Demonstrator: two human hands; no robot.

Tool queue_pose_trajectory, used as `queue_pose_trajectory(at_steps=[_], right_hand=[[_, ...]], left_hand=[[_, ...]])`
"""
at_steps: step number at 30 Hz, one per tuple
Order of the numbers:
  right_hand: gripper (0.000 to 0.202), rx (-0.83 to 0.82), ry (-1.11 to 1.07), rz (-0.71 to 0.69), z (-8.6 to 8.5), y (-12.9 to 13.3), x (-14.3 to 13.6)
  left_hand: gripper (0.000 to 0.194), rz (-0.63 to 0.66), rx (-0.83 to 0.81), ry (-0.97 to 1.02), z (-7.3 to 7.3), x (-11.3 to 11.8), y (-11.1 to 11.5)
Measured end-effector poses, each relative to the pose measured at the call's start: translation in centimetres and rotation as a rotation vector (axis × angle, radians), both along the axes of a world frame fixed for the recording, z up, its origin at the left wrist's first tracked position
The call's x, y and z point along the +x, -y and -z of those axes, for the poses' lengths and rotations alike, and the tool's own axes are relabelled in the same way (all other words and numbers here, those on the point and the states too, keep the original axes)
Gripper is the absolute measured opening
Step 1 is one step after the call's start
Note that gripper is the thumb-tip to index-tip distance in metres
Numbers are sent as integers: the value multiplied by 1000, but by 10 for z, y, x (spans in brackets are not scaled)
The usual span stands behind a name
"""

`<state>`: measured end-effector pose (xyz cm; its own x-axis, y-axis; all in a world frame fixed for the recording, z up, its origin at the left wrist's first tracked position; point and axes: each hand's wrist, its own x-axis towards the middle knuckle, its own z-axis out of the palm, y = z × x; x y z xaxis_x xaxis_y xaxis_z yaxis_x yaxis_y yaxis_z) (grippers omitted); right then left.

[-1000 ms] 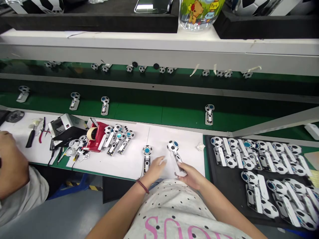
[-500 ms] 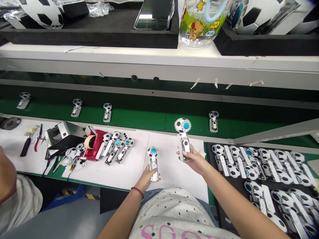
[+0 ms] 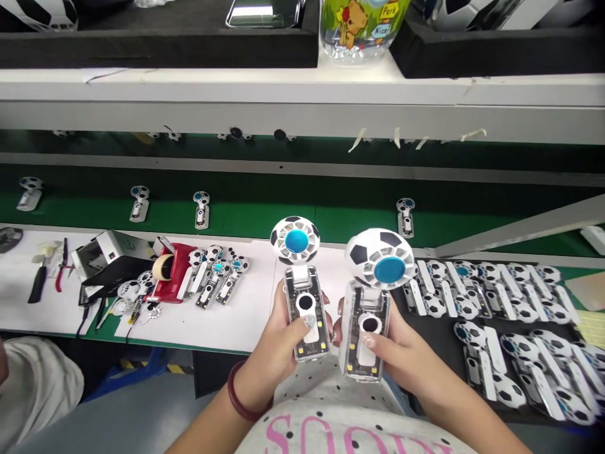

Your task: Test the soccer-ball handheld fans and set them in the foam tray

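Note:
Two handheld devices with round football-patterned heads are held up side by side in front of my body. My left hand (image 3: 278, 337) is closed round the clear-bodied left device (image 3: 297, 241), its thumb on the white button plate. Wrapped about the other device (image 3: 388, 268) is my right hand (image 3: 401, 343), with the thumb likewise on its button plate. Each head has a blue disc at its centre and tilts toward me. The two bodies are close together, and fingertips show in the gap between them.
A black tray (image 3: 437, 362) of similar devices stands on the right. Several more lie beside a red tape dispenser (image 3: 177, 280) at left, near a grey-black machine (image 3: 113, 255) and pliers (image 3: 62, 265). More sit on the green belt (image 3: 265, 211). A white shelf (image 3: 212, 88) spans above.
Both devices have come nearer to me and closer together. The right device has been lowered and the left one raised. The view has dipped slightly.

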<state>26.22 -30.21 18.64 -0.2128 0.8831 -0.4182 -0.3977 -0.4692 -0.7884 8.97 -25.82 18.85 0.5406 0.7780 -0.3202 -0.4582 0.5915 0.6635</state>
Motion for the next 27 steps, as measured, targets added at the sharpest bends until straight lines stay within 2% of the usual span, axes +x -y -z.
queue_pose_trajectory(at_steps=[4,11,15,19,27], right_hand=[[60,-90,-159,-12,-8,5,-1],[62,-163,-196,15,-24,10,-3],[73,-199,-187,-20,-34,13,-3],[77,-221,-203,-44,-42,14,-2],[82,-125,-231,-69,-38,16,0]], left_hand=[[32,10,-68,61,-15,0,6],[36,91,-20,118,-32,-6,13],[51,122,-38,112,-37,-9,17],[54,154,-13,94,-40,-7,19],[59,145,13,39,-42,-8,19]])
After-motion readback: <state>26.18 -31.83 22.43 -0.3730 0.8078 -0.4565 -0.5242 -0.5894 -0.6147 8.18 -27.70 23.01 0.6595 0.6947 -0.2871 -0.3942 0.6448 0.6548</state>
